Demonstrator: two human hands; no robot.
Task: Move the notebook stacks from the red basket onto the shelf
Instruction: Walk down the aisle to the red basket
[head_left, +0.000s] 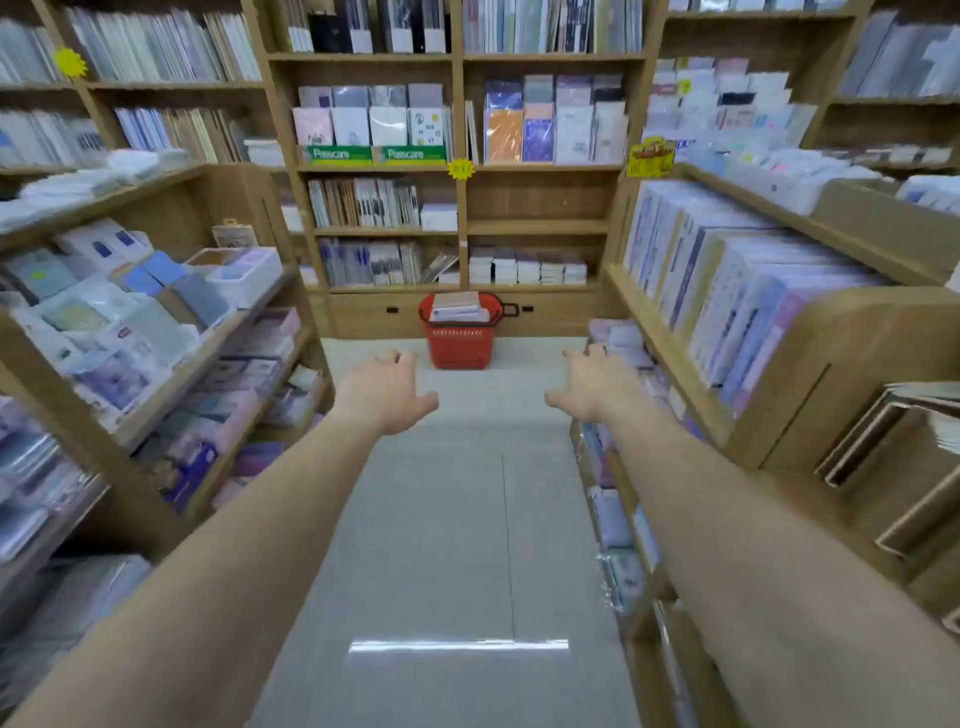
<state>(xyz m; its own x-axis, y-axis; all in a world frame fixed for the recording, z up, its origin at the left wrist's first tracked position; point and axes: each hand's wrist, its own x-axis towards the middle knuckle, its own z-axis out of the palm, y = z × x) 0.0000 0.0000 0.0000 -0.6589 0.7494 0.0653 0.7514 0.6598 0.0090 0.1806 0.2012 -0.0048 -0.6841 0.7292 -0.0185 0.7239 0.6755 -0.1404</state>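
A red basket (460, 343) stands on the floor at the far end of the aisle, against the back shelf unit. Notebook stacks (459, 306) lie piled in its top. Above it, one wooden shelf bay (537, 200) holds nothing, and the shelf below it carries short white stacks (527, 270). My left hand (387, 392) and my right hand (597, 387) reach forward side by side, palms down, fingers spread and loosely bent, holding nothing. Both hands are well short of the basket.
Wooden shelf units full of wrapped stationery line both sides of the narrow aisle: a left unit (156, 364) and a right unit (753, 322). A grey tiled floor (457, 545) runs between them to the basket. Yellow price tags (461, 169) hang on the back shelves.
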